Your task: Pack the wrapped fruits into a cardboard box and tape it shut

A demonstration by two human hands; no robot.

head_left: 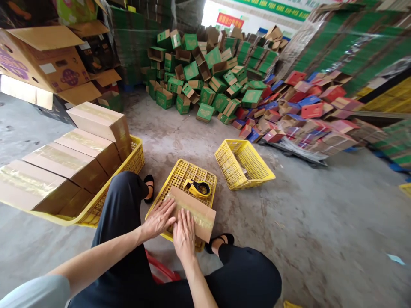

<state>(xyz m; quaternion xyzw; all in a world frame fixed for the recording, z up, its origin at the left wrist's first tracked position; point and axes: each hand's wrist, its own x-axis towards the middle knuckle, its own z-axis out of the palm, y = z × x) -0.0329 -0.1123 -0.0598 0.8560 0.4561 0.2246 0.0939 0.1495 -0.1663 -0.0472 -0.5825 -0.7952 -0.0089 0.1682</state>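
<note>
The left hand (160,218) lies palm down with its fingers stretched out over the left end of a taped carton (201,209); the right hand (184,235) rests beside it, fingers straight and close together, flat on the tape along the carton's top; both hands are unclenched, pressing on the carton rather than gripping it. The carton lies on a yellow crate (180,171) turned bottom up between the person's knees; a tape dispenser (193,189) sits just beyond it on the same crate; to the left, brown cartons (69,160) fill a second crate (139,155); green boxes (205,112) are heaped farther off on the floor (173,137).
</note>
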